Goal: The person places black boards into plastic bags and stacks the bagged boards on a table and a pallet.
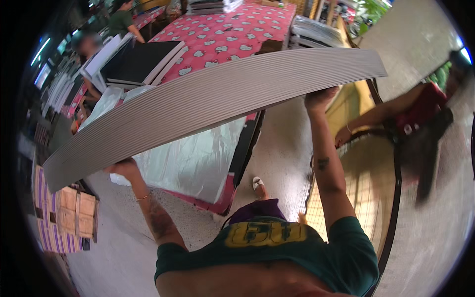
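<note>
A long grey board [213,96] with fine parallel ridges is held up across the front. I cannot tell whether it is one ribbed panel or a stack of thin sheets seen edge-on. My left hand [126,169] grips its lower edge near the left end. Further up on the right, my right hand [321,98] supports the same lower edge, its fingers partly hidden by the board. The board slants, its right end higher and farther away. Beneath it, clear plastic sheeting [190,161] lies on the near corner of a table.
A pink patterned tabletop [217,39] stretches away, bearing black-topped panels [143,62]. At right, another person's arm [371,116] reaches beside a black-rimmed mesh frame [397,188]. Cardboard bundles [76,213] stand on the left floor. Two people are at the far left.
</note>
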Demonstrator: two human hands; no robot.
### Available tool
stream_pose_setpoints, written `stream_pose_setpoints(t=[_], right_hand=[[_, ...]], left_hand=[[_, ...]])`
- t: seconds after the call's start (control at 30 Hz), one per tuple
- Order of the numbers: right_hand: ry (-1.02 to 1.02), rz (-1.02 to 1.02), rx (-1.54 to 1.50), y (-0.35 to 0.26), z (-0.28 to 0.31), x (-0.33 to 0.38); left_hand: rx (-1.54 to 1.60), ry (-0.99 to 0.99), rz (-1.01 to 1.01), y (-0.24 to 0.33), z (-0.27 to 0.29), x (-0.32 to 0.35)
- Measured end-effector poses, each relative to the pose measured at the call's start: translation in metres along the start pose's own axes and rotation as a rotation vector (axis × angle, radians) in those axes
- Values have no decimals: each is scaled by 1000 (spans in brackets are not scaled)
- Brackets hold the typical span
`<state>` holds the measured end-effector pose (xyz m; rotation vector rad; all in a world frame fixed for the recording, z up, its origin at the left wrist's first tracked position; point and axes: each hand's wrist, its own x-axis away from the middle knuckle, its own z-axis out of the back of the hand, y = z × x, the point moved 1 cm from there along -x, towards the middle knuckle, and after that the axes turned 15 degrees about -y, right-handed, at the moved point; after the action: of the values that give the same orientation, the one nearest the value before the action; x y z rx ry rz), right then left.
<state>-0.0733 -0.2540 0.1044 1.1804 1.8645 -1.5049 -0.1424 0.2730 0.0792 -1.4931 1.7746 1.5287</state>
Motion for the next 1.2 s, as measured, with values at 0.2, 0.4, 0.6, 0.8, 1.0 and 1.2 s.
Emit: stream_pose_setpoints(t=[0.2, 0.4, 0.6, 0.8, 1.0, 1.2], right_hand=[[-114, -96, -76, 113, 86, -69], [-45, -691, 10, 161, 94, -152], [-247, -1050, -17, 279, 99, -198], [-274, -1233, -59, 439, 133, -228], [-205, -1200, -96, 569, 151, -280], [-116, -1191, -116, 665, 112, -313]], left_hand=[[-252, -122, 217, -80, -97, 22], [-548, -204, 437, -121, -263, -37], [-815, -485, 878, -308, -319, -90], [-1074, -632, 1012, -486, -385, -94], [-1097, -774, 1180, -624, -479, -126], [-1100, -661, 841, -677, -535, -229]])
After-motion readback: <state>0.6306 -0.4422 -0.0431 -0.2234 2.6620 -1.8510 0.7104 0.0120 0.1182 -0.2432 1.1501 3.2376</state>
